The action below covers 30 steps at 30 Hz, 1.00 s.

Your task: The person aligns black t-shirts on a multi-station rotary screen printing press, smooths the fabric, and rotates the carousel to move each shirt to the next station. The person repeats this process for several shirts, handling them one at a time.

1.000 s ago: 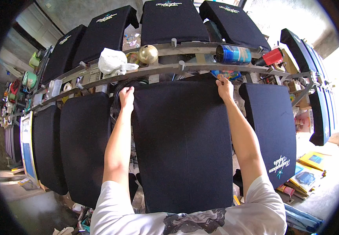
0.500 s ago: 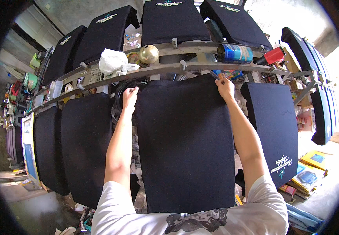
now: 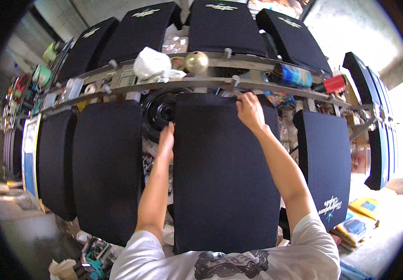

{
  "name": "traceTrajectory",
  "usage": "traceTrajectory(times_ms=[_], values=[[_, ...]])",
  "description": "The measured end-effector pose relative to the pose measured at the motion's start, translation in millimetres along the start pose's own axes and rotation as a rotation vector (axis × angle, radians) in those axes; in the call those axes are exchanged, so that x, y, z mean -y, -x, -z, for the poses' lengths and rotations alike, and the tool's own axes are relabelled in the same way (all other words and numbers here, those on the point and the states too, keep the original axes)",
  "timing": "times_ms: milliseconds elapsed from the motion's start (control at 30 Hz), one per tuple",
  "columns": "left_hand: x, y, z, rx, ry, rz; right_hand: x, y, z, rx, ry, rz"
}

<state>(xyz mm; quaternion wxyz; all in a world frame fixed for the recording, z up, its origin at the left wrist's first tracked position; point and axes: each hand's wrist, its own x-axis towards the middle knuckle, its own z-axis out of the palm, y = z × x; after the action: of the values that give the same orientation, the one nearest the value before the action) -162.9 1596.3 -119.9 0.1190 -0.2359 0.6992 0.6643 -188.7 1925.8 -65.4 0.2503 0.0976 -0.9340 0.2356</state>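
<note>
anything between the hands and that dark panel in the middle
Nothing visible. The left hand rests on the left edge of the dark panel, and the right hand is on its top edge just under the metal rail. Both touch it directly.
</note>
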Motion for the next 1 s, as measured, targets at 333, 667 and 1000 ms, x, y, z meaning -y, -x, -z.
traceTrajectory(times_ms=[333,667,1000], values=[[105.4,179.2,95.6,0.424,-0.117,0.479,154.8,-79.7,-136.7,0.557,0.029,0.379],[115.1,213.6,162.1,0.196,-0.008,0.253,126.4,-121.1,-229.4,1.067,0.113,-0.024],[130.7,223.8,168.4,-0.008,0.318,0.071,144.7,-124.3,-204.2,0.585,-0.346,-0.089]])
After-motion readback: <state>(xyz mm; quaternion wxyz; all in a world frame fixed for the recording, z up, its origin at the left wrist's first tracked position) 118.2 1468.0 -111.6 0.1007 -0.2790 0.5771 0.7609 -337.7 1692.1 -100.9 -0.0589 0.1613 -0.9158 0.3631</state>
